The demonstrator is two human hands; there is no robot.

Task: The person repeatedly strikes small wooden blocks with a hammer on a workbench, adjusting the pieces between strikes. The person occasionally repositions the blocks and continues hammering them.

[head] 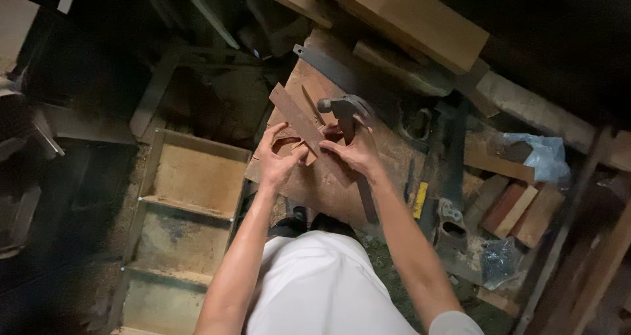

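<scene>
Head view, dim workshop, looking straight down over a board [388, 157] used as a bench top.

Both hands meet on a thin wood strip [296, 118]. The strip's long axis runs diagonally, upper left to lower right, its far end free and pointing away from the body. Its near end sits between the two hands.

Left hand [279, 154]: fingers curled, thumb and fingertips pinching the strip's near end from the left. There seems to be a second small piece of wood under the palm; too dark to be sure.

Right hand [355, 152]: closed around a hammer [345, 108], handle running back under the palm toward the body, head just above the fingers. Its fingertips also touch the strip's lower right end. The hammer head lies just right of the strip, near its middle, so the right hand is the closer one to the strip's free length.

Around: a handsaw [328, 65] lies across the board beyond the hammer. A thick plank [407, 13] lies at the top. A wooden frame with compartments [190, 197] stands on the left. Blue plastic bag [542, 154] and wood offcuts [519, 207] on the right.
</scene>
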